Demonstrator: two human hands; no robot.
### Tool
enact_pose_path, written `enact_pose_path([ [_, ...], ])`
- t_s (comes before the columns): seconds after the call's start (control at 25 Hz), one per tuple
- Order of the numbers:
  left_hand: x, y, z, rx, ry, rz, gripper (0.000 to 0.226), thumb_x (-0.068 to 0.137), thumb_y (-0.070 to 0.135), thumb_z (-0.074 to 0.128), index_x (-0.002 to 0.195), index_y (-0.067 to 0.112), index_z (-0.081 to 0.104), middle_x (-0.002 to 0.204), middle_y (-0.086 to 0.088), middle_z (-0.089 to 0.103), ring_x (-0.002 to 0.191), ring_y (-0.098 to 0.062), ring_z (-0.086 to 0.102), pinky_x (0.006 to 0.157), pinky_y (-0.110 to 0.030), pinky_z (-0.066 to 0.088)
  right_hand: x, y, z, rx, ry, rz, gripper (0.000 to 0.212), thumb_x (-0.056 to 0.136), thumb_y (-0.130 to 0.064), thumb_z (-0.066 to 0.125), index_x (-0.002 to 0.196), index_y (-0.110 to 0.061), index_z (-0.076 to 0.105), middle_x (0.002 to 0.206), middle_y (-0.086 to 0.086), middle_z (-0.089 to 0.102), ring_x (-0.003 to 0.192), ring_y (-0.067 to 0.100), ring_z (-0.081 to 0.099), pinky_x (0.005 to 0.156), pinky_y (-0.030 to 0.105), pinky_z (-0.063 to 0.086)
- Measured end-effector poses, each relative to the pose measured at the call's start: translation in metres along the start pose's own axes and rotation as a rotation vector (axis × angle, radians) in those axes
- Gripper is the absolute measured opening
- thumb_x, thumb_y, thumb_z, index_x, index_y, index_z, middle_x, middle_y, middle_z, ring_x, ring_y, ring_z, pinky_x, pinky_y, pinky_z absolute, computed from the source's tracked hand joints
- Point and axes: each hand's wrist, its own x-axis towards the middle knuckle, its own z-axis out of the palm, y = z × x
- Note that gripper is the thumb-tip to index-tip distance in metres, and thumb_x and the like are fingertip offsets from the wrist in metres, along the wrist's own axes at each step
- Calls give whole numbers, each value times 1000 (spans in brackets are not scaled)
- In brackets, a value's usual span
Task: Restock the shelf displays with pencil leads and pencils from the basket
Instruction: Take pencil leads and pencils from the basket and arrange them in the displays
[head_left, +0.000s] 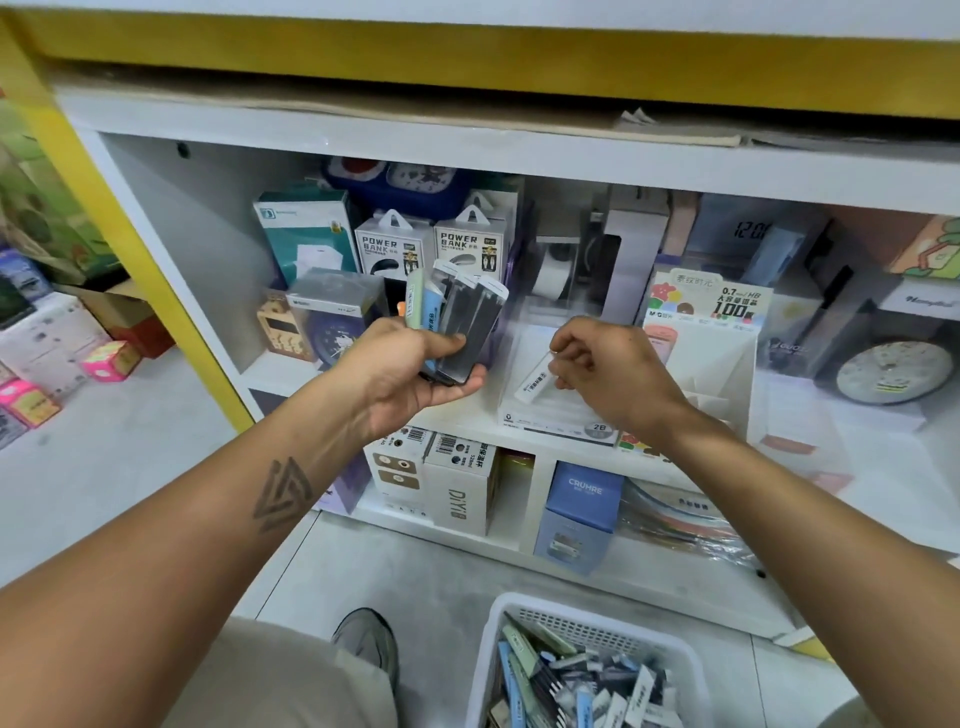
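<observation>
- The left hand (415, 369), at the centre of the frame, grips a fanned bundle of pencil lead cases (457, 317) — dark ones to the right, a pale green and a blue one to the left. The thumb lies across their front and the fingers curl under them.
- The right hand (608, 374), just right of centre, pinches a single white lead case (532, 382) between thumb and fingertips. The case is tilted, its lower end down to the left, and sits over the clear display box (556, 415) marked 2B on the middle shelf (857, 452).
- Just right of that box stands a white cardboard display (711, 312) with a card printed 0.7 HB and 100; its steps are partly hidden behind the right wrist.
- At the bottom of the frame, right of centre, a white plastic basket (498, 654) sits on the floor — in it lies a loose heap of lead cases in white, blue, green and dark colours.
- Behind the left hand, at the back of the shelf, stand two power bank boxes (431, 249) and a teal box (306, 228).
- A round clock (893, 371) lies at the right edge of the shelf.
- Below, the lower shelf holds a white DIY box (462, 488) and a blue box (584, 504).
- A grey shoe (369, 644) shows at the bottom centre, left of the basket.
</observation>
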Motion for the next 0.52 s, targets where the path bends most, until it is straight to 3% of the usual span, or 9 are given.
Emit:
enact_pose_path([
  [0.32, -4, 1, -4, 31, 21, 3, 38, 90, -9, 59, 127, -13, 49, 100, -29, 68, 74, -37, 72, 68, -44, 60, 2, 1, 13, -146, -51, -113, 11, 92, -6, 68, 101, -13, 69, 87, 2, 70, 79, 15, 71, 78, 38, 61],
  [0.44, -4, 0, -2, 21, 24, 6, 43, 89, -9, 59, 130, -11, 47, 103, -30, 67, 73, -36, 71, 69, -46, 60, 3, -3, 17, -259, -130, -176, 18, 95, -8, 62, 108, -14, 73, 97, 5, 73, 92, 22, 69, 84, 37, 55],
  [0.52, -4, 0, 1, 17, 20, 4, 38, 89, -10, 59, 126, -11, 49, 103, -30, 67, 72, -36, 72, 68, -45, 60, 0, -7, 21, -314, -204, -212, 29, 97, -9, 59, 124, -15, 69, 114, 6, 72, 106, 23, 66, 93, 32, 50],
])
